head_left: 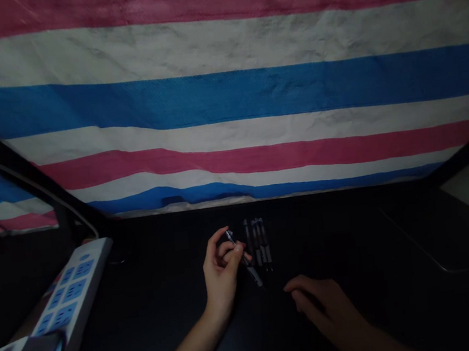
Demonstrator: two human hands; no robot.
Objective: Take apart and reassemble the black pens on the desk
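My left hand (pixel 224 268) is closed on a pen (pixel 253 274), pinching it between thumb and fingers. The pen slants, its clear end up by my index finger and its dark grip and tip pointing down to the right. Just beyond it, several similar pens (pixel 262 246) lie side by side on the dark table (pixel 254 332), tips toward me. To the right and nearer, my right hand (pixel 325 306) hovers or rests with bent fingers, thumb and index finger apart; nothing shows between them. The dim light hides its lower fingers.
A white power strip (pixel 88 273) with blue sockets lies at the left, with a plug and cables at its near end. A dark flat object (pixel 446 229) sits at the right. Behind the table hangs a striped red, white and blue sheet (pixel 250 94).
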